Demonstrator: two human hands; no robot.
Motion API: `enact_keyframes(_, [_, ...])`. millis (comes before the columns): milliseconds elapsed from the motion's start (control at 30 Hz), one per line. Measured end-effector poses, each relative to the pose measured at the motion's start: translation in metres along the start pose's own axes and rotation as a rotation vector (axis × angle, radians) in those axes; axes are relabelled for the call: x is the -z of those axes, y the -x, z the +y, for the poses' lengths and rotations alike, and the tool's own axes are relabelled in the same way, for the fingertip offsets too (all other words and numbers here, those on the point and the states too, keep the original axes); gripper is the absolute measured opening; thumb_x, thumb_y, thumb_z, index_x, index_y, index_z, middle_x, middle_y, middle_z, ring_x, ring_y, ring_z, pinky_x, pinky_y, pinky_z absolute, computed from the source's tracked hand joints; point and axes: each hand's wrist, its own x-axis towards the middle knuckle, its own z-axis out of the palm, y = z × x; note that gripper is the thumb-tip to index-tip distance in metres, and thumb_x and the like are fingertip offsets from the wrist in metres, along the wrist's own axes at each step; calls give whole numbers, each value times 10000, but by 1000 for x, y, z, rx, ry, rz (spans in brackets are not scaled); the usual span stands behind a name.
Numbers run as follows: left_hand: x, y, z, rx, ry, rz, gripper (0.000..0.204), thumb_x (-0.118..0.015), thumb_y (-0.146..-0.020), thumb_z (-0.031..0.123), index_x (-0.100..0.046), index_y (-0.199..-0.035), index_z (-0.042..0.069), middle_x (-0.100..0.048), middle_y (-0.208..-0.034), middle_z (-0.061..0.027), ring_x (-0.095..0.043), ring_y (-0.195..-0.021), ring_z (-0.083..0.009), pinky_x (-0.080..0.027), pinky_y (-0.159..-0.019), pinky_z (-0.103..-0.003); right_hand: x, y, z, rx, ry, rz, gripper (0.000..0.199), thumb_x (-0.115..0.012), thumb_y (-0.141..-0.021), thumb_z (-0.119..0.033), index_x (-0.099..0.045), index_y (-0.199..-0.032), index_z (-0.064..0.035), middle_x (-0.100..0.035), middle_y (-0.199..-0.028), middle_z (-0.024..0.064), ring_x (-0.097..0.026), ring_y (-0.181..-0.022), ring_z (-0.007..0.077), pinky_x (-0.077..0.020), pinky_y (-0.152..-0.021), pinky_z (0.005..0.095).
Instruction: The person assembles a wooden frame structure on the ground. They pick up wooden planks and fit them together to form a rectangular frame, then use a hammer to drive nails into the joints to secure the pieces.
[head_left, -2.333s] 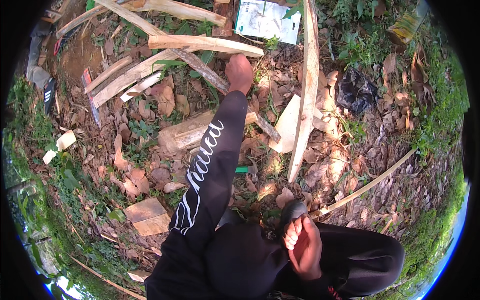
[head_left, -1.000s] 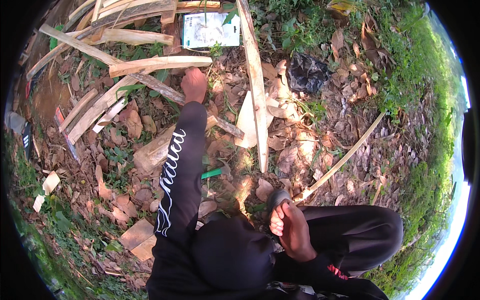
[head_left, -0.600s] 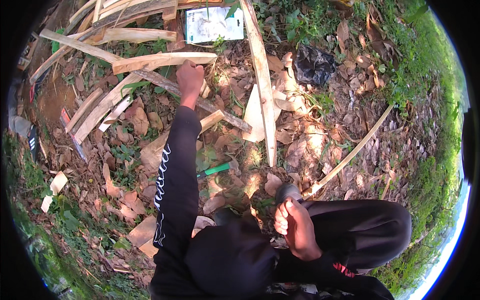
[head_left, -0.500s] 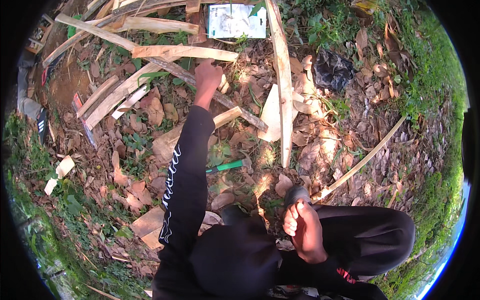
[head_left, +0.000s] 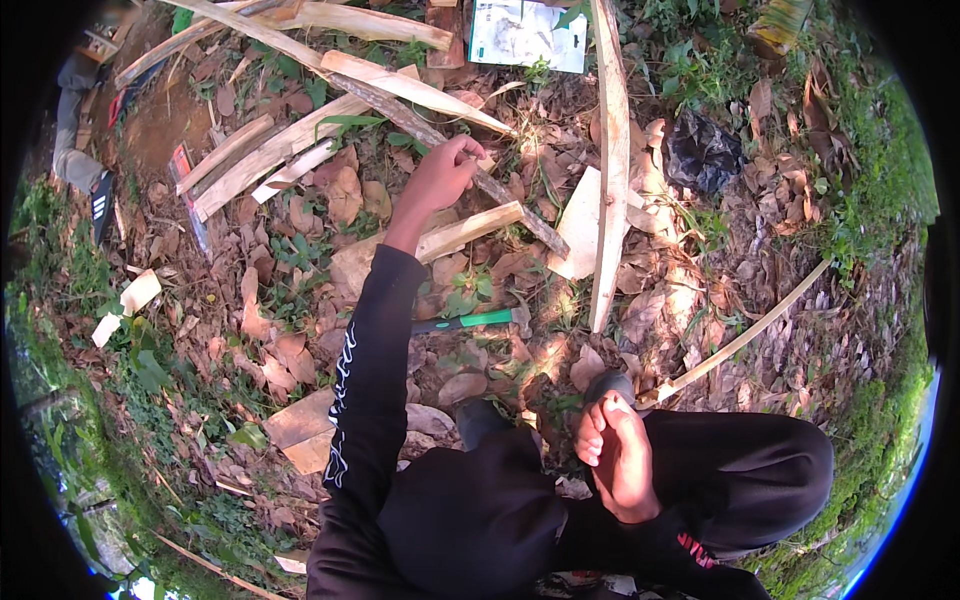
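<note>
My left hand [head_left: 440, 185] reaches forward over a thin bark-covered branch [head_left: 410, 120], its fingers curled in. Whatever they may pinch is hidden. Just beyond it, a pale split plank [head_left: 420, 92] lies slanting across the branch, apart from my fingers. Below the hand, a short split piece of wood [head_left: 470, 230] lies on the leaves. Closer to me is a tool with a green and black handle [head_left: 470, 320]. My right hand [head_left: 618, 460] rests by my bent right knee, fingers folded, with nothing visible in it.
A long pale pole [head_left: 610, 180] stands out right of centre, over a flat light board [head_left: 578, 235]. Beyond are a white packet [head_left: 528, 36] and a black plastic bag [head_left: 703, 150]. Several split planks [head_left: 270, 160] and a saw [head_left: 190, 200] lie left. Another person's leg [head_left: 75, 140] shows far left.
My left hand has drawn back from the pale plank, whose right end has swung toward me so that it now slants. The view has shifted slightly left. My right hand stays put.
</note>
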Motion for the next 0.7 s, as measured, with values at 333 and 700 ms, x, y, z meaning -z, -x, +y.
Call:
enact_keyframes(333, [13,90,-7,34,1138,-167,137,-525,-910,36,-534,-1046,20,-559,-860,-63,-523,-637,-93,-385,-499,-177,7,-11,4,7,-64,-41,265,-437,-1027,-273,-400,-830,-101,-379,-706,-13,-380,-616,77,-322,-528,222])
enact_keyframes(700, [15,143,3,-83,997,-101,96,-616,-897,27,-627,-993,18,-617,-1052,-67,-567,-727,-89,-338,-499,-163,-17,-70,14,94,-37,-170,371,-350,-1025,-323,-535,-941,-12,-645,-913,160,-617,-820,231,-494,-764,346])
